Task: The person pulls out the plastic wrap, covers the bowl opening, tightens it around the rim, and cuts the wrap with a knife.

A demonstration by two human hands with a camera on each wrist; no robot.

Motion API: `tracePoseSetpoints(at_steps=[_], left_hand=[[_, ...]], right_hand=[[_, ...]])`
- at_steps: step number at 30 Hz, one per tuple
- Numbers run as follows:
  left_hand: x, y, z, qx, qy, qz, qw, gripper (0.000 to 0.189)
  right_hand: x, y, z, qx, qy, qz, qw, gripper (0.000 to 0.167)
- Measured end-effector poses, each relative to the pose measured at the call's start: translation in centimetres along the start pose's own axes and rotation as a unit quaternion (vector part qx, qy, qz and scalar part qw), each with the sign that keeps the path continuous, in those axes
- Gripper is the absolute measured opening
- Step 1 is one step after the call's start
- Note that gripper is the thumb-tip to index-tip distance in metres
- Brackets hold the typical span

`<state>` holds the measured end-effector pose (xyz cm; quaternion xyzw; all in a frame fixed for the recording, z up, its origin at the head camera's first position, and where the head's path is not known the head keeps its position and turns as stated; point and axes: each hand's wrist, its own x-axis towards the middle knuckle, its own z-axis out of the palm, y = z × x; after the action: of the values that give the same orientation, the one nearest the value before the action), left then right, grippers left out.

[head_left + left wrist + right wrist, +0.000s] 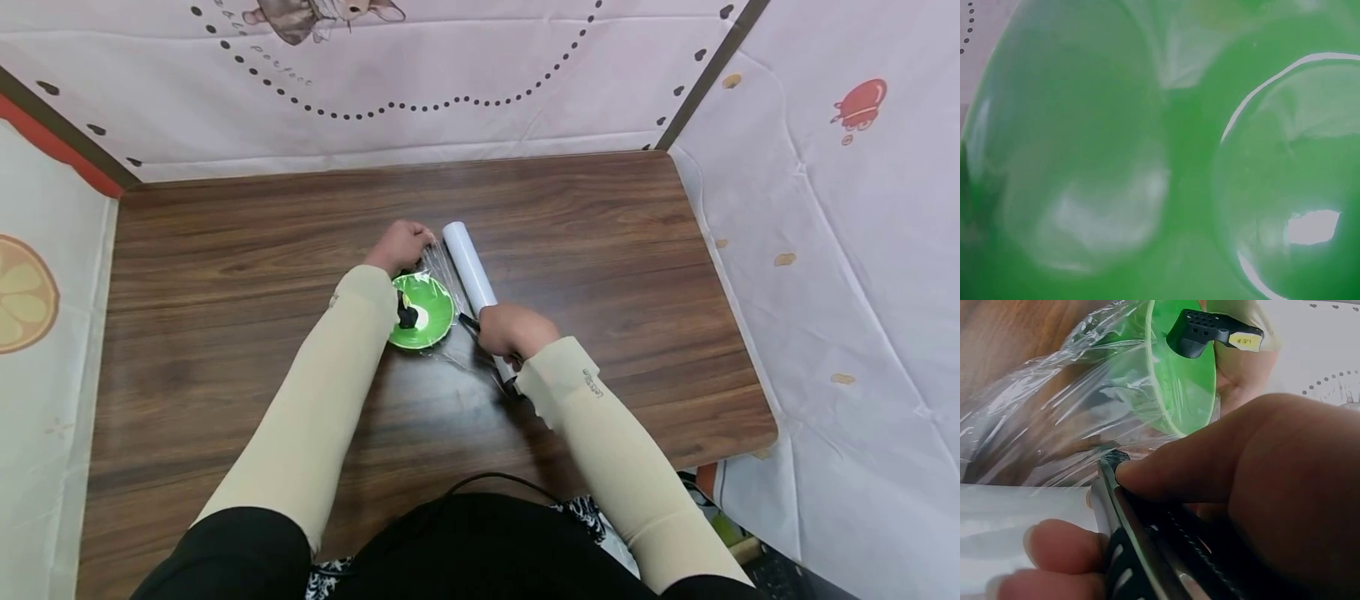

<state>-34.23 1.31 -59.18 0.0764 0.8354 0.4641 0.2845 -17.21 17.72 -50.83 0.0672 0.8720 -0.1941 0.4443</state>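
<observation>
A green bowl (442, 317) sits on the table with clear plastic wrap (441, 260) stretched over and beside it. At its far side my left hand (403, 245) pinches the edge of the wrap. My right hand (513, 329) grips what looks like a black and silver box cutter (1124, 515), its front end by the wrap between bowl and roll. The white wrap roll (468, 262) lies just right of the bowl, partly under my right hand. Film runs from the roll in the right wrist view. Filling the left wrist view is the glossy, film-covered green bowl (1185, 181); no fingers show there.
The brown wooden table (247, 233) stretches out around the bowl and roll. Printed white sheets (450, 67) rise behind it and at both sides. A black wrist camera (1188, 337) on the left wrist overlaps the bowl. A dark cable (495, 476) curves at the front edge.
</observation>
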Motion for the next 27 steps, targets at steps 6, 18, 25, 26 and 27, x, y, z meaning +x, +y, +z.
tracePoseSetpoints(at_steps=[6, 18, 25, 26, 27], left_hand=[[0.0, 0.0, 0.1, -0.004, 0.014, -0.004, 0.9999, 0.027], [0.1, -0.1, 0.2, -0.017, 0.018, -0.001, 0.9997, 0.026], [0.0, -0.1, 0.1, -0.014, 0.02, -0.01, 0.9996, 0.027], [0.0, -0.1, 0.1, -0.013, 0.019, -0.012, 0.9997, 0.027], [0.1, -0.2, 0.0, -0.012, 0.018, -0.013, 0.9997, 0.027]], right_hand=[[-0.6, 0.6, 0.5, -0.007, 0.004, 0.0, 1.0, 0.019], [-2.0, 1.7, 1.8, -0.004, 0.005, -0.013, 0.9999, 0.018], [-2.5, 1.9, 2.4, -0.008, 0.004, -0.008, 0.9999, 0.018], [-2.6, 1.9, 2.5, -0.008, 0.004, -0.005, 0.9999, 0.018], [-2.7, 2.0, 2.6, -0.006, 0.003, -0.003, 1.0, 0.018]])
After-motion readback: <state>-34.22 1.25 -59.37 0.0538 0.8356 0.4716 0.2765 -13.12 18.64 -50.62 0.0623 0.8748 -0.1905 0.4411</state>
